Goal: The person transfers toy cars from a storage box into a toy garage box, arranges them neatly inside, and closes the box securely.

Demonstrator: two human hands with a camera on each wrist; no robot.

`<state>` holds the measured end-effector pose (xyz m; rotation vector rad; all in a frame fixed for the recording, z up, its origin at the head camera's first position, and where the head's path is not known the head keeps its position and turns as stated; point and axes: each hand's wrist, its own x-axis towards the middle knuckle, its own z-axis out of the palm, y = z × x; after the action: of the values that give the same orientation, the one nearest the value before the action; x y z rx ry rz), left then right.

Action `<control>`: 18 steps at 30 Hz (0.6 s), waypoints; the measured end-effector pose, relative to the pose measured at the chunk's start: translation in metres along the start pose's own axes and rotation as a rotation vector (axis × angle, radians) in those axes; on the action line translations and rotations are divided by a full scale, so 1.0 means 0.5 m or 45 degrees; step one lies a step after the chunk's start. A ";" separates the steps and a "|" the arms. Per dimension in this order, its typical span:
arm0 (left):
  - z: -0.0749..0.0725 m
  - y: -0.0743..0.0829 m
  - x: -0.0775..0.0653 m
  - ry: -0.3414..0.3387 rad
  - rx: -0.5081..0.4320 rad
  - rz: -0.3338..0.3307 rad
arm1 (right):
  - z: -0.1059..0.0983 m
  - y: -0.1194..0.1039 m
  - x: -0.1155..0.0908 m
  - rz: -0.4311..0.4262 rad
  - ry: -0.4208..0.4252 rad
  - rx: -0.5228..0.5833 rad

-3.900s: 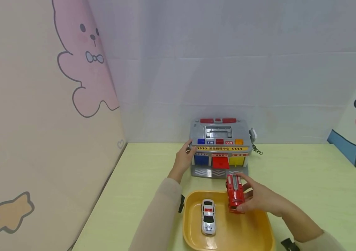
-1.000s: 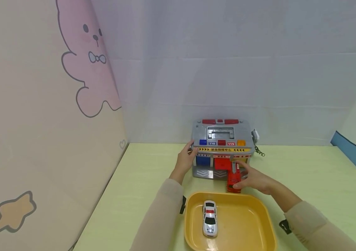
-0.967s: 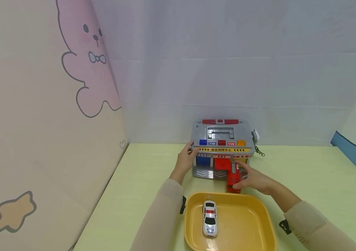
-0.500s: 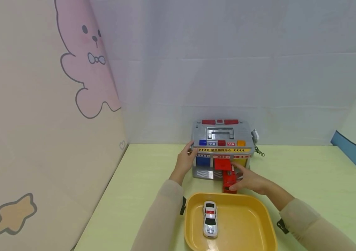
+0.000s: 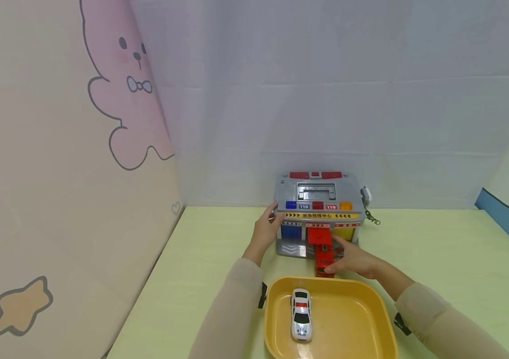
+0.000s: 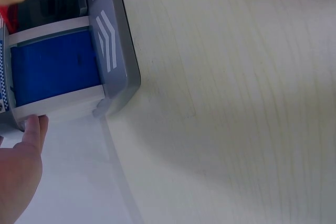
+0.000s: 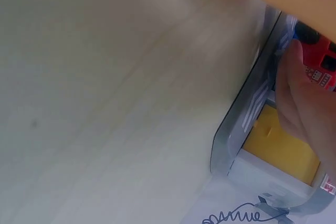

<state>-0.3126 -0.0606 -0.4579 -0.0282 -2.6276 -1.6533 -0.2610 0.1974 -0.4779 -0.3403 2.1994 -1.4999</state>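
Observation:
A grey toy emergency garage stands at the back of the table. Its middle red door is flipped up, while the blue door and the yellow door are down. My left hand rests against the garage's left side, fingers fairly straight. A red toy fire truck is pinched in my right hand, thumb near its close end and fingers along its right side. The truck's far end is under the raised red door, over the grey ramp. The fingertips behind the truck are hidden.
A yellow tray stands in front of the garage, close to the truck's near end. In it lies a white toy police car. A small white handset with a coiled cord hangs at the garage's right side. Curtains rise behind the table.
My right hand has carried the fire truck from over the tray forward to the garage, then left, lining it up with the red door. My left hand stays on the garage.

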 end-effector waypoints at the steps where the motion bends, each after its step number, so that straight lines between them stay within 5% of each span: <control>1: 0.000 0.000 0.000 -0.001 -0.001 0.000 | 0.001 0.001 0.002 -0.001 0.006 0.000; 18: -0.002 -0.002 0.002 -0.009 -0.008 0.018 | 0.014 0.004 0.019 -0.014 0.090 -0.060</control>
<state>-0.3135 -0.0618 -0.4581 -0.0531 -2.6214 -1.6597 -0.2656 0.1884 -0.4840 -0.3194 2.2945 -1.4884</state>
